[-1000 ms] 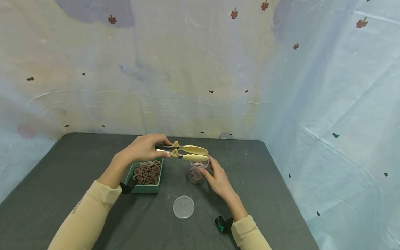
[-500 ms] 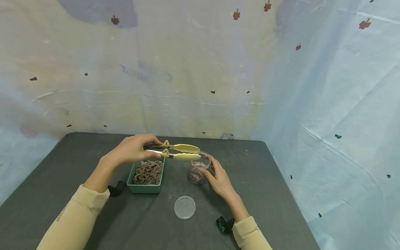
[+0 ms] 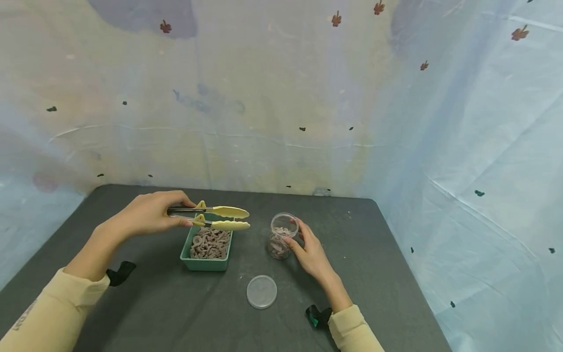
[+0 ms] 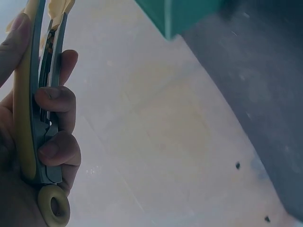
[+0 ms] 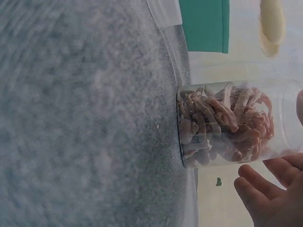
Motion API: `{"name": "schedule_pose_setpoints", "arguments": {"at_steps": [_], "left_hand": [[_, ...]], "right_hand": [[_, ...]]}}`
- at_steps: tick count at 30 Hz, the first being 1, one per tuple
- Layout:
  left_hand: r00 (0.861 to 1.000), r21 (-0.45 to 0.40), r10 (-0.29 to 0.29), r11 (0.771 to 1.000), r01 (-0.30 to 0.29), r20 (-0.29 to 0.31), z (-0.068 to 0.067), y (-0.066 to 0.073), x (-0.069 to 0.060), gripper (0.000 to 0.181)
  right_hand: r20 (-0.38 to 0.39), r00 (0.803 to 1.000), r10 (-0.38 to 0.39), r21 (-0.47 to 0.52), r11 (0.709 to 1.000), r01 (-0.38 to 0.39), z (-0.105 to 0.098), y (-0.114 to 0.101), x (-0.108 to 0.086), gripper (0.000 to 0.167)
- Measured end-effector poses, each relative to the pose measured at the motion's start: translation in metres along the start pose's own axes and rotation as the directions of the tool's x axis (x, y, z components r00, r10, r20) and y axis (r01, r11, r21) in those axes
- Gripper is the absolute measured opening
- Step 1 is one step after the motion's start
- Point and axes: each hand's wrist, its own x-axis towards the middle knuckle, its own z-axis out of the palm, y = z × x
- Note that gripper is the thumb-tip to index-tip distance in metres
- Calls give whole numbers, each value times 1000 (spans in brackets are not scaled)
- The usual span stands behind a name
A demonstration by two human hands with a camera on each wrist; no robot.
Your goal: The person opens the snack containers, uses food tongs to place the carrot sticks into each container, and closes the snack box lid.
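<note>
My left hand (image 3: 151,213) holds yellow-tipped tongs (image 3: 228,211) level above the back of a green tray (image 3: 204,265). Their two tips stand apart, and I see nothing between them. In the left wrist view, fingers curl round the tongs' handle (image 4: 23,113). Brownish-grey curled strips (image 3: 211,243) fill the tray; what they are made of I cannot tell. To the right, my right hand (image 3: 313,255) holds the rim of an uncovered clear plastic jar (image 3: 279,246), upright on the table. Similar strips fill much of the jar (image 5: 227,125) in the right wrist view.
A round clear lid (image 3: 261,292) lies flat on the dark grey table (image 3: 374,293), in front of the jar. Behind the table hangs a pale patterned sheet (image 3: 264,98), with another bluish sheet (image 3: 492,195) along the right.
My left hand has carried the tongs leftward, from over the jar's mouth to above the tray. My right hand stays at the jar.
</note>
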Motion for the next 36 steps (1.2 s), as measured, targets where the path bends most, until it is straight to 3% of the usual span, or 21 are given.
{"name": "schedule_pose_setpoints", "arguments": {"at_steps": [8,17,25,36], "left_hand": [[999,55,-10,998,8,33,-7,-14,-20,51],[996,115,-19,993,10,84,-5,-22,-25,58],[987,113,8,993,-27,160,1,-27,-19,73],[969,139,44,987,-79,242,7,-23,0,73]], "right_hand": [[-8,1000,6,-7,1000,-6,1,-1,-1,63],[-4,1000,11,-23,1000,-11,1,0,-1,64],[7,1000,6,-5,1000,-6,1,1,0,64],[16,1000,19,12,1000,-20,-2,-2,-1,64]]}}
